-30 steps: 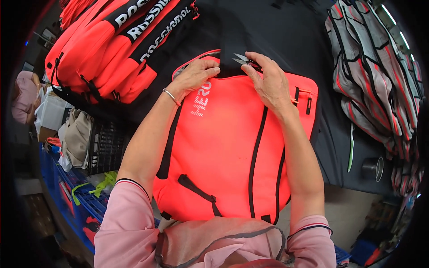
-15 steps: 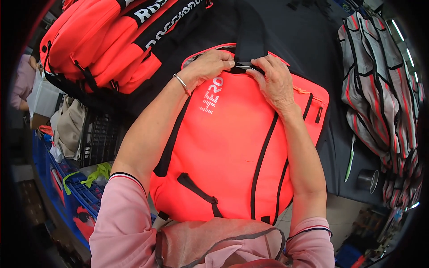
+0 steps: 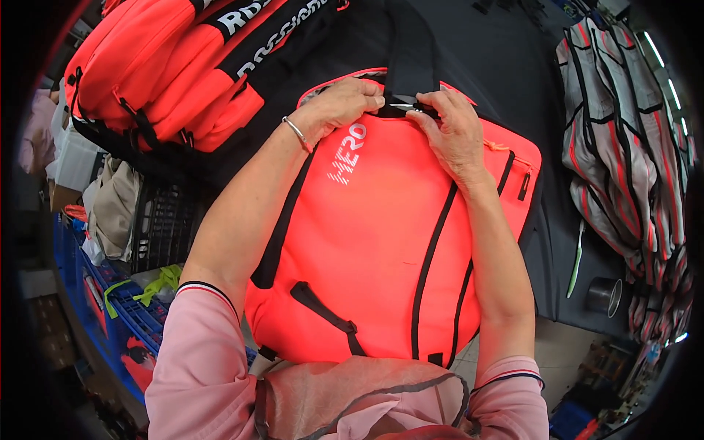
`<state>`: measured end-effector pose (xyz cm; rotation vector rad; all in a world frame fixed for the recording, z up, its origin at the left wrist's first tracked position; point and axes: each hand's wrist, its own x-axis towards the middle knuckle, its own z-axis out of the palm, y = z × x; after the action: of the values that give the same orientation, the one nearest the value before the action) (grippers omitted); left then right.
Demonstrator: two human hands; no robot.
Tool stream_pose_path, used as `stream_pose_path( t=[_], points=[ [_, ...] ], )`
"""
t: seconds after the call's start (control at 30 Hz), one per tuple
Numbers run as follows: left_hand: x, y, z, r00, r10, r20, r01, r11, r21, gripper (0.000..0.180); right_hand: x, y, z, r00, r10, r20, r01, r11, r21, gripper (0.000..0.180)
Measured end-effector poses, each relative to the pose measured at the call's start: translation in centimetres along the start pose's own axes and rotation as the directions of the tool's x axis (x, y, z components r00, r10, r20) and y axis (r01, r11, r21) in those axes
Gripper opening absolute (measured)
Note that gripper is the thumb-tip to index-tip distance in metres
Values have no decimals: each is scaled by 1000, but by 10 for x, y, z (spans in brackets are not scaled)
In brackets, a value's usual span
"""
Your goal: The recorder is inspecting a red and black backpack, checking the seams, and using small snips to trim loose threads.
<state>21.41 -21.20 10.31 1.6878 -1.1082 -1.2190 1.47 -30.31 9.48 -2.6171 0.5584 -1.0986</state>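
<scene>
Spread across the middle of the dark cloth-covered desk [image 3: 506, 66]: a large neon-orange fabric bag with black trim strips and a pale printed mark [image 3: 396, 242], long axis running away from the body, far end topped by a broad black webbing strap [image 3: 411, 44]; lay flat, front panel up, smooth and slightly padded, a black zip pull at its right edge; near end hard against the pink-sleeved torso. Stacked at upper left: more orange-and-black bags of the same kind [image 3: 169, 73]; hung at far right: grey, red and black striped fabric pieces [image 3: 623, 147]; lower left: blue plastic crates [image 3: 125, 315]; right of the bag: a small round metal tin [image 3: 605, 295]. At the bag's far edge, straight ahead of both arms, about equally near each: left hand [image 3: 341, 106], bracelet at the wrist, fingers curled and pressed on the seam beside the strap base; right hand [image 3: 455, 132], fingers closed around a small pair of metal thread snips [image 3: 407, 107], tips aimed leftward at the strap's root, just short of the left fingertips.
</scene>
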Motion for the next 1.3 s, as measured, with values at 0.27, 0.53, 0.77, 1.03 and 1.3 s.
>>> stream_pose_path(
  t=[0.27,0.53,0.77,1.03,1.3],
  points=[
    [-2,-4,3,999,32,-23,-33,997,-73,20,0,1,-2,999,27,47,-26,999,-20,21],
    [4,-10,-2,999,50,19,-50,999,-13,21,2,-3,-3,999,-48,19,49,997,-52,21],
    [7,-16,-2,998,54,22,-52,994,-94,20,7,0,2,992,-114,52,117,990,-77,19],
    [-13,3,13,987,123,-106,-118,992,51,37,45,37,7,810,584,-57,-539,779,322,61],
    [-15,-17,19,942,298,-156,-258,937,234,22,71,24,15,583,748,316,-630,171,758,32]
  ],
)
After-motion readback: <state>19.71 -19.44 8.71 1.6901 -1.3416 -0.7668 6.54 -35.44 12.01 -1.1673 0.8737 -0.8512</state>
